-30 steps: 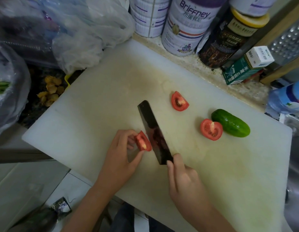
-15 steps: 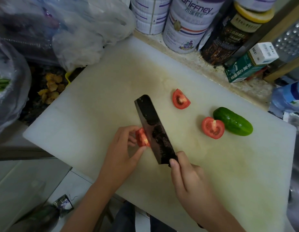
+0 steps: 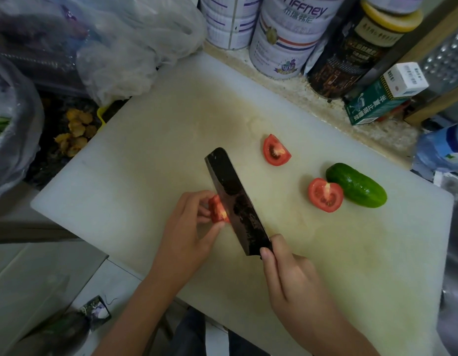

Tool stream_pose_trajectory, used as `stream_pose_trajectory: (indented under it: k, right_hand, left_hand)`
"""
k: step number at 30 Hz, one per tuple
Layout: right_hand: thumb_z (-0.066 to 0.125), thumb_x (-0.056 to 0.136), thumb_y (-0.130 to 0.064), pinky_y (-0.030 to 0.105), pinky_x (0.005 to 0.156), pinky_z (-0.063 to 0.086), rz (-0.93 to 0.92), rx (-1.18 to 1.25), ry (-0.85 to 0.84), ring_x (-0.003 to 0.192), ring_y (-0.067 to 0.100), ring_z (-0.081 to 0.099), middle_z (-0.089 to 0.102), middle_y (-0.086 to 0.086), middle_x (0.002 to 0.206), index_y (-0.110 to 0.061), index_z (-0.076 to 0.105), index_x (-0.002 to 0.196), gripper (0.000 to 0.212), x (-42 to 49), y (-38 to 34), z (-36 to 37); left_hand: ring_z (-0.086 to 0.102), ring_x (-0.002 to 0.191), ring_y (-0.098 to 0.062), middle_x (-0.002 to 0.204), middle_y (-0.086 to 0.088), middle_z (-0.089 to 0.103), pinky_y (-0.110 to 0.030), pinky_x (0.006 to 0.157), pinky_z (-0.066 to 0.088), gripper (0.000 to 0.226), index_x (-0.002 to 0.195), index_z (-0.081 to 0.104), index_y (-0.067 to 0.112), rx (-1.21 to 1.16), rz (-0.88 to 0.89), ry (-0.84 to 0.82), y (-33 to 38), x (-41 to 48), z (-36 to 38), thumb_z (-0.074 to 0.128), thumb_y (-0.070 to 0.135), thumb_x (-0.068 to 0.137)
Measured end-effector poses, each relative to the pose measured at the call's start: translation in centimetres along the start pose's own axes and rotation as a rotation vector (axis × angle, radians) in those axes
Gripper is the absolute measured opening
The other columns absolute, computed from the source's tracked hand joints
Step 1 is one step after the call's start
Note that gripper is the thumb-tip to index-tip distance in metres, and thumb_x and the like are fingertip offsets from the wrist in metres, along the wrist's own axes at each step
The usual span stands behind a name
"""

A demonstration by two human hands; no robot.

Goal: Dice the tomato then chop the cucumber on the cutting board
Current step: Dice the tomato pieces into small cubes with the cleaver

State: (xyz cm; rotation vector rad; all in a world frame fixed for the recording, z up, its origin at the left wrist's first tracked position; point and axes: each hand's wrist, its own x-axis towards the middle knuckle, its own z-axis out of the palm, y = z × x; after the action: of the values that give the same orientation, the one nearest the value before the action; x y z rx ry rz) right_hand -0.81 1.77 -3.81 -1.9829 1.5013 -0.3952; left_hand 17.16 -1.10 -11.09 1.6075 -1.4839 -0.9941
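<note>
1. Head view: since a second ago the knife (image 3: 237,199) has turned from nearly edge-on to show more of its dark flat side, and now covers more of the tomato wedge (image 3: 217,209) under the left hand's fingers; the other pieces have not moved on the board.
2. The left hand (image 3: 187,232) is curled, fingertips and thumb pinching the tomato wedge, which lies near the middle of the cutting board (image 3: 145,160) toward its near edge.
3. The right hand (image 3: 292,278) is clenched around the knife's handle, which it hides; the blade points away toward the far edge, its flat touching the wedge.
4. A tomato quarter (image 3: 275,151) lies cut side up beyond the blade tip, apart from everything.
5. A tomato half (image 3: 325,194) lies cut face up toward the right edge, touching the whole cucumber (image 3: 356,185) just beside it.
6. Tins (image 3: 287,39) stand along the board's far edge.
</note>
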Motion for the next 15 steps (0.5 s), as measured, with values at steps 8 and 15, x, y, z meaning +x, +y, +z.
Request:
stream_pose_trajectory:
  k: [8, 15]
  right_hand:
    - [0.044, 0.094, -0.024, 0.008, 0.032, 0.008, -0.001, -0.139, 0.047, 0.029, -0.001, 0.022, 0.008, -0.017, 0.046, -0.032, 0.026, 0.091, 0.02, -0.7, -1.1, 0.4]
    - [0.031, 0.095, -0.03, 0.018, 0.033, 0.005, 0.034, -0.241, 0.033, 0.025, 0.017, 0.035, 0.024, -0.013, 0.046, -0.019, 0.034, 0.087, 0.014, 1.2, -1.2, 1.1]
  left_hand:
    - [0.055, 0.096, 0.002, 0.107, 0.016, 0.05, -0.004, 0.081, 0.044, 0.045, 0.111, 0.052, 0.028, -0.04, -0.01, 0.019, 0.2, -0.1, 0.1, 0.076, 0.009, 0.078]
    - [0.056, 0.093, 0.002, 0.105, 0.014, 0.052, -0.003, 0.078, 0.044, 0.048, 0.109, 0.052, 0.031, -0.06, -0.02, 0.05, 0.3, 0.2, 0.1, 0.078, 0.008, 0.075]
